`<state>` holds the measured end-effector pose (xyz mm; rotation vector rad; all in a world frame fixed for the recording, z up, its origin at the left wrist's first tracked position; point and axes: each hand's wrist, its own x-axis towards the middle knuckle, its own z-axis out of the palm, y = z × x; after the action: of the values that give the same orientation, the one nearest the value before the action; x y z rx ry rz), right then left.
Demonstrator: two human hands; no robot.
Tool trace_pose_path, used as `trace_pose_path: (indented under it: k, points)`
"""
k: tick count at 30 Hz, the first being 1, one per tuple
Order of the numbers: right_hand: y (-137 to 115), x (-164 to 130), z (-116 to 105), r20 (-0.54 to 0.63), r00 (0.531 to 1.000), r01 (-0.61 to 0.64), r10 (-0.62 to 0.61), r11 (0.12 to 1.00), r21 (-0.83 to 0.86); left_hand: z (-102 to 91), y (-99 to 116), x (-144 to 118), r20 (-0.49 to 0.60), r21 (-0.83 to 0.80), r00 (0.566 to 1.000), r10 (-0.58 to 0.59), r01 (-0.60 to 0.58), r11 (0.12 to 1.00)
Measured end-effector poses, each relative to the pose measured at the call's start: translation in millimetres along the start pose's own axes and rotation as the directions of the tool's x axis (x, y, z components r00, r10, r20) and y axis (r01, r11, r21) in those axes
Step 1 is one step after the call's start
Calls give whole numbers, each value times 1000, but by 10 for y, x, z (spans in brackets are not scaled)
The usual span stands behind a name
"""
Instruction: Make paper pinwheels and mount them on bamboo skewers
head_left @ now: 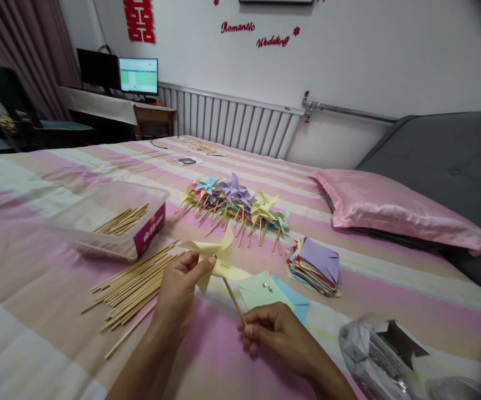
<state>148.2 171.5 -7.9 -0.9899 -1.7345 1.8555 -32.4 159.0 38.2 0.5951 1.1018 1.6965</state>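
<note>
Left hand [178, 291] raised off the bedspread [35, 311], thumb and fingertips pinched on the near blade of a pale yellow pinwheel [218, 256]. Right hand [274, 331] lower and nearer, curled shut around the bottom end of the pinwheel's wooden stick [234, 300], which slants up and away to the paper head just beyond the left fingertips.

Immediately left of the left hand, a loose fan of bare wooden sticks [134, 289], its nearest ends close beside the wrist. Farther left and beyond, a clear plastic box [110, 222] holding more sticks, red label on its near corner. Straight ahead past the held pinwheel, a heap of finished pinwheels [234, 205] in mixed colours, sticks pointing this way.

Just beyond the right hand, a green paper square [261, 291] carrying two small silvery pins [267, 288], a blue sheet [296, 303] tucked under its right edge. Farther right and ahead, a stack of cut coloured paper [315, 265]. To the right of the right wrist, a crumpled clear plastic bag [380, 355], near but apart.

Open bedspread between the two forearms and on the near left; right side hemmed in by the bag, far right by a pink pillow [390, 208] at the bed's edge.
</note>
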Motion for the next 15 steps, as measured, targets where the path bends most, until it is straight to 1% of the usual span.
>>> trace_pose_path:
  k: [3,9,15]
  points:
    - [-5,-4,4,10,1000,-1,1,1000,7,13,11,-2,-22,-11,1000,-4,4,1000]
    - [0,-3,2,16,1000,1,-1,1000,6,19,14,-12,-23,-29,1000,-9,8,1000]
    - [-7,-4,6,21,1000,-9,9,1000,-12,13,1,-6,-46,-24,999,-17,16,1000]
